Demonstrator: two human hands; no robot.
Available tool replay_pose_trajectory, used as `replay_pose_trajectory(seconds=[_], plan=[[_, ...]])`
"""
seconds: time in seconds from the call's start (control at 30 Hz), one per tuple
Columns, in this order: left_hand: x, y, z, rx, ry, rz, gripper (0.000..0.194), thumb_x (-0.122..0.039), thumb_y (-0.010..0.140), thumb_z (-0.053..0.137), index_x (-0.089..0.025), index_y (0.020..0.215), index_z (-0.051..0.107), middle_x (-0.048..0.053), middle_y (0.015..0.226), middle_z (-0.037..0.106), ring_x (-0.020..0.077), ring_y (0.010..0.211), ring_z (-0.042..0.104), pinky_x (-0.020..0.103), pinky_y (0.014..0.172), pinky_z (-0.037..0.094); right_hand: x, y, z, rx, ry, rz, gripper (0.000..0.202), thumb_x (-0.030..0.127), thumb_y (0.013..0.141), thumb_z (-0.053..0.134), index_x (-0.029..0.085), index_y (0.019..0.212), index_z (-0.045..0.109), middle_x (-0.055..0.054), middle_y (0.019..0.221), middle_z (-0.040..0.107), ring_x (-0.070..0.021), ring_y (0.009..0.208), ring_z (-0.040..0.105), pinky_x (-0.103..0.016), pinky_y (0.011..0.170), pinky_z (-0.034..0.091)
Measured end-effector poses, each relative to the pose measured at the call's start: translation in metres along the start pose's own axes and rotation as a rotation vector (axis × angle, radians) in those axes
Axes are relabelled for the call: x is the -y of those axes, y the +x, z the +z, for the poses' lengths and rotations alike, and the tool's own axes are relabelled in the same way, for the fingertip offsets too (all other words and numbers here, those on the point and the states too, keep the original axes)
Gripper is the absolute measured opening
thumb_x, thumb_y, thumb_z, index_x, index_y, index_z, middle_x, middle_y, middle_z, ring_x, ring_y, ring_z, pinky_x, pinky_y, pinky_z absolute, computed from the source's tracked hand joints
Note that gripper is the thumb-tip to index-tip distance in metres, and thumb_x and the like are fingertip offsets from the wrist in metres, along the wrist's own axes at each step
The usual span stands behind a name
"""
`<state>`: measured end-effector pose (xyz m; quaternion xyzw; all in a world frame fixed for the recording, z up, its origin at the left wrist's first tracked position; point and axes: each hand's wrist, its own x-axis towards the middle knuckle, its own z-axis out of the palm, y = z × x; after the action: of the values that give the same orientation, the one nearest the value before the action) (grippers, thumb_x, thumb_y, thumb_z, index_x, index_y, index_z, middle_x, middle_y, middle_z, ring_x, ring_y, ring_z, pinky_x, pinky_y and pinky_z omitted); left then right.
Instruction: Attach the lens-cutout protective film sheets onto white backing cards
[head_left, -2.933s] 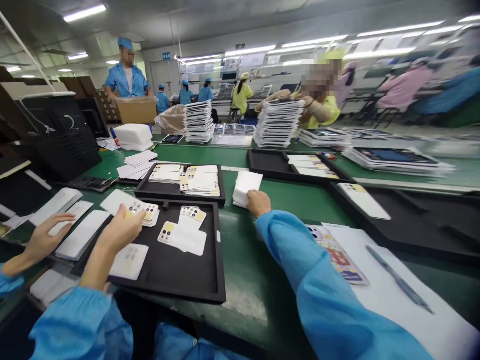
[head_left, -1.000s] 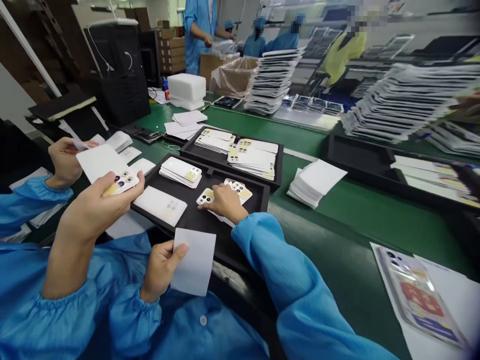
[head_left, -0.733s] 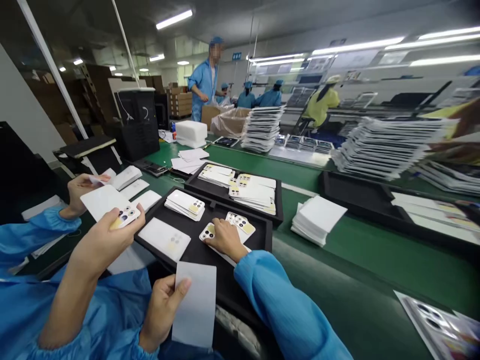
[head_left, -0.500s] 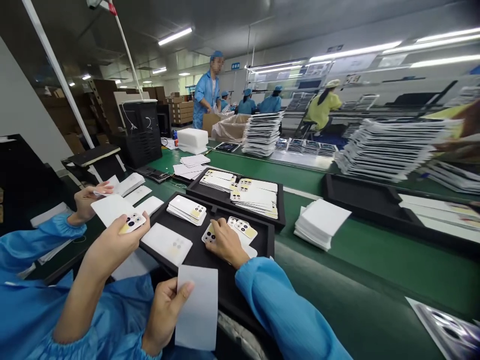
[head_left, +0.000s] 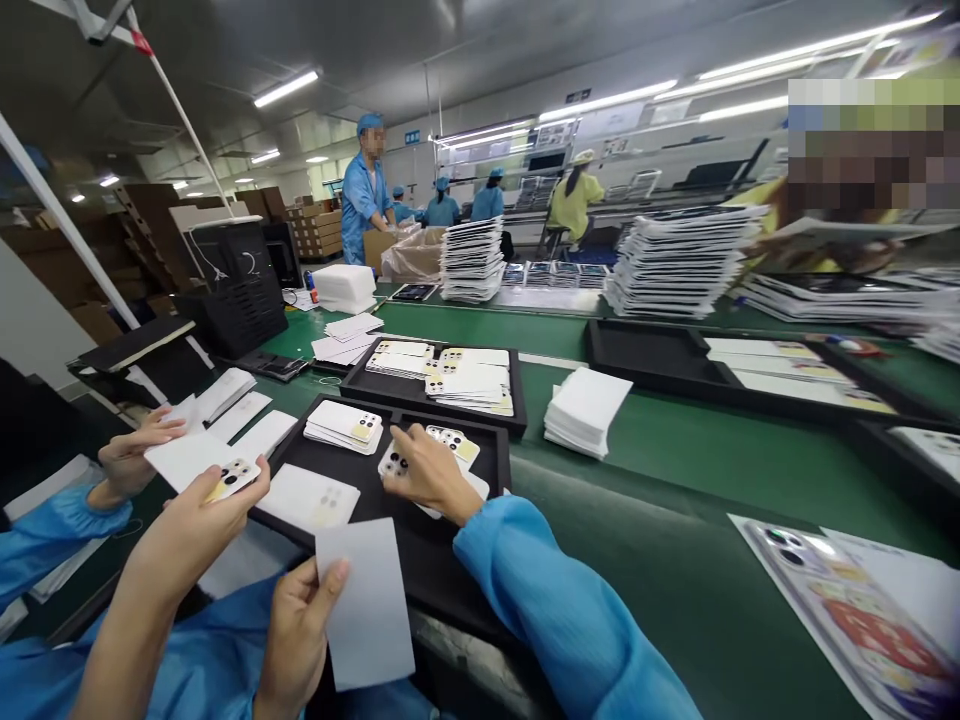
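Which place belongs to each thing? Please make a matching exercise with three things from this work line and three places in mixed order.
Things:
1. single white sheet
2. stack of white sheets
3. white panels with camera rings

Places:
A. in the near black tray, under the right hand
B. held by the left hand
C. on the green belt, right of the trays

Pairs: 1-B, 2-C, 3-A

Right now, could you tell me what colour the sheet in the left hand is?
The sheet held by the left hand is plain white, unprinted; it shows best in the head view.
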<state>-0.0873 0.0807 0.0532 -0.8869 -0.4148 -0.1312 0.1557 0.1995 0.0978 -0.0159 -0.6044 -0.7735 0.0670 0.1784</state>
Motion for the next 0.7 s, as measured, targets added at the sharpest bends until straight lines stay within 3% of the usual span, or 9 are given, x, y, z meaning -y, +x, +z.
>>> replay_pose_trajectory(seconds=[0.17,0.3,0.43,0.57,0.63,0.7], plan=[[0.009,-0.029,0.004,0.071,0.073,0.031,0.062,-0.007,0.087,0.036,-0.031,0.144,0.041,0.007,0.129,0.062,0.0166,0.132,0.050,0.033,0.103,0.051,-0.027,-0.027,-0.044,-0.635,0.448,-0.010,0.064,0.048,0.072,0.070,0.016,0.125,0.055,-0.012,0.106,0.064,-0.0270,0.095,0.063,-0.039,0.082,0.052],[0.006,-0.044,0.005,0.152,0.192,0.032,0.071,0.004,0.086,0.024,-0.026,0.151,0.028,0.012,0.143,0.051,0.0159,0.132,0.050,0.035,0.108,0.047,-0.045,-0.053,-0.074,-0.879,0.906,0.042,0.051,0.042,0.071,0.076,0.025,0.116,0.059,-0.005,0.097,0.066,-0.0245,0.085,0.067,-0.043,0.075,0.056],[0.000,-0.042,0.000,0.213,0.258,0.012,0.065,0.004,0.088,0.025,-0.020,0.147,0.035,0.011,0.143,0.051,0.0155,0.131,0.051,0.032,0.109,0.045,-0.042,-0.073,-0.097,-0.917,1.289,0.030,0.026,0.041,0.083,0.060,0.030,0.105,0.064,-0.006,0.102,0.065,-0.0282,0.099,0.068,-0.052,0.082,0.056],[0.005,-0.045,-0.002,0.275,0.213,-0.004,0.065,0.004,0.089,0.014,-0.017,0.147,0.036,0.008,0.142,0.053,0.0152,0.133,0.049,0.031,0.111,0.043,-0.031,-0.078,-0.103,-0.833,1.423,0.039,0.036,0.048,0.093,0.035,0.032,0.111,0.062,-0.008,0.116,0.063,-0.0305,0.119,0.060,-0.056,0.088,0.054],[0.004,-0.046,0.004,0.205,0.135,-0.020,0.068,0.004,0.089,0.011,-0.019,0.148,0.033,0.009,0.138,0.057,0.0160,0.131,0.051,0.032,0.110,0.045,-0.027,-0.074,-0.101,-0.862,1.507,0.026,0.037,0.052,0.092,0.040,0.029,0.107,0.064,-0.008,0.112,0.065,-0.0311,0.115,0.061,-0.056,0.087,0.055],[-0.011,-0.040,0.016,0.028,0.041,-0.096,0.068,0.002,0.089,0.011,-0.021,0.150,0.029,0.012,0.133,0.061,0.0173,0.126,0.056,0.038,0.110,0.045,-0.026,-0.068,-0.098,-0.896,1.612,0.016,0.037,0.055,0.086,0.051,0.025,0.102,0.067,-0.007,0.102,0.068,-0.0309,0.107,0.065,-0.055,0.084,0.057]])
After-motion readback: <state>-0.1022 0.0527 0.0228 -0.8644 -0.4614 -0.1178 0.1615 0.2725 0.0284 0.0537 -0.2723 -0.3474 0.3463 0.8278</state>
